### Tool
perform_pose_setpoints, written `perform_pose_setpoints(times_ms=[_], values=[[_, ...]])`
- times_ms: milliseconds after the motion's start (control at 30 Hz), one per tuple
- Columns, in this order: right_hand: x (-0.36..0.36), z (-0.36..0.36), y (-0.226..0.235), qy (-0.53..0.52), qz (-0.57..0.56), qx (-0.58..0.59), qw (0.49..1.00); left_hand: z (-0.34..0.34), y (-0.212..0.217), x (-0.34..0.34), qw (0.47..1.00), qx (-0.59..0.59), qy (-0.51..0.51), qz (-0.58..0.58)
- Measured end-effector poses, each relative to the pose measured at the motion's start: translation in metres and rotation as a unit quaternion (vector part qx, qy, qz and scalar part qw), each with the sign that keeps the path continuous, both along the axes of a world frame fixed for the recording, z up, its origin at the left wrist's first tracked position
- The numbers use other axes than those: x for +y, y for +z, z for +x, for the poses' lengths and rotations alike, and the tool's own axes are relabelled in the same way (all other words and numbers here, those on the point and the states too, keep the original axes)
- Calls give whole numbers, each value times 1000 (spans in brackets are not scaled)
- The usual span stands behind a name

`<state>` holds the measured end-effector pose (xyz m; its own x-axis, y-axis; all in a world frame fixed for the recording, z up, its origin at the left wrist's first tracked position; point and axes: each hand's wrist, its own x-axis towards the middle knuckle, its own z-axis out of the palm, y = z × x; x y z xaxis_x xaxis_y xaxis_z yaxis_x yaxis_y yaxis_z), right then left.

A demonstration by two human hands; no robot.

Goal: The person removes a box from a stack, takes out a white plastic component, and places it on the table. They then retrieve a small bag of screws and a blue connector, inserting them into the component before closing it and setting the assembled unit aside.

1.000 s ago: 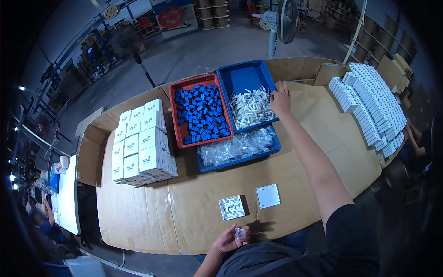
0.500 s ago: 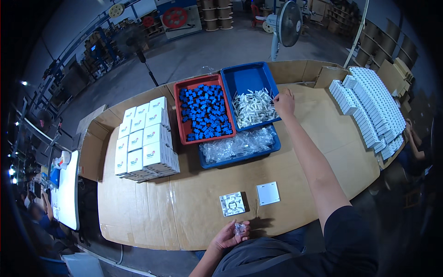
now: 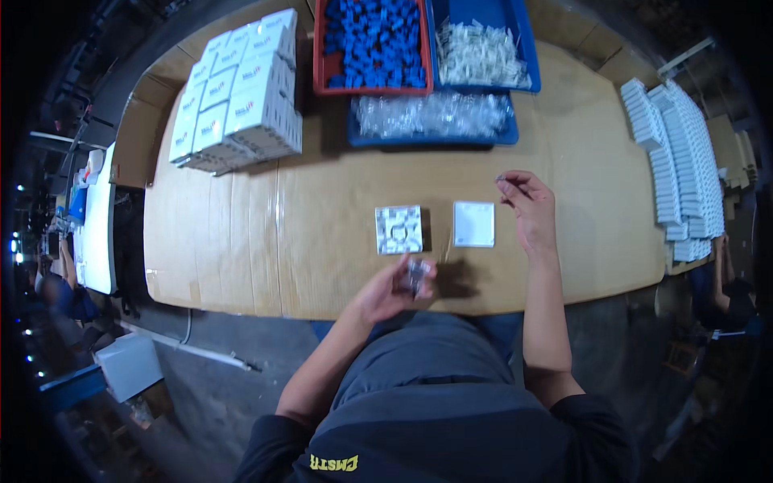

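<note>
My left hand (image 3: 390,290) is closed around a small clear plastic bag (image 3: 417,276) at the table's near edge. Just beyond it lies a square box (image 3: 398,230) with a grey and white pattern and a dark ring in its middle. A flat white square plate (image 3: 473,224) rests to the right of that box, apart from it. My right hand (image 3: 530,211) hovers to the right of the plate, thumb and fingertips pinched together. What the pinch holds is too small to make out.
White boxes (image 3: 233,101) stand stacked at the left. Trays hold blue plastic parts (image 3: 374,40), small white pieces (image 3: 483,55) and clear plastic bags (image 3: 435,115). Rows of white units (image 3: 684,161) line the right side. Cardboard (image 3: 322,201) covers the table. Other people sit at both sides.
My right hand has come back from the tray of white pieces to beside the white plate. The left hand keeps the clear bag. The view has tilted down.
</note>
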<state>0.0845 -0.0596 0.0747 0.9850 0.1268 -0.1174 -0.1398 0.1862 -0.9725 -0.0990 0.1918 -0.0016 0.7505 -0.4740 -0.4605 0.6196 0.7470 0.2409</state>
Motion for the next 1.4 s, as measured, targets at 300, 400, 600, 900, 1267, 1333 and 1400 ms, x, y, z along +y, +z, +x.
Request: perform_pose_setpoints(times_ms=[300,400,600,900,1267,1333,1400], values=[[24,-77,-19,72,-25,24,997,40,28,-17,993,-57,-10,98],[26,-75,-12,102,-35,6,994,39,35,-23,987,-83,-12,138],[32,-62,21,287,-295,-73,908,33,36,-23,983,-91,5,160],[50,-51,-1,377,-171,-88,906,34,28,-10,990,-61,30,125],[58,-51,10,435,-274,-103,851,37,22,-12,987,-63,0,145],[58,-52,8,437,-251,-84,860,37,22,-13,988,-60,8,142],[59,-53,12,442,-163,94,877,37,23,-13,989,-75,18,128]])
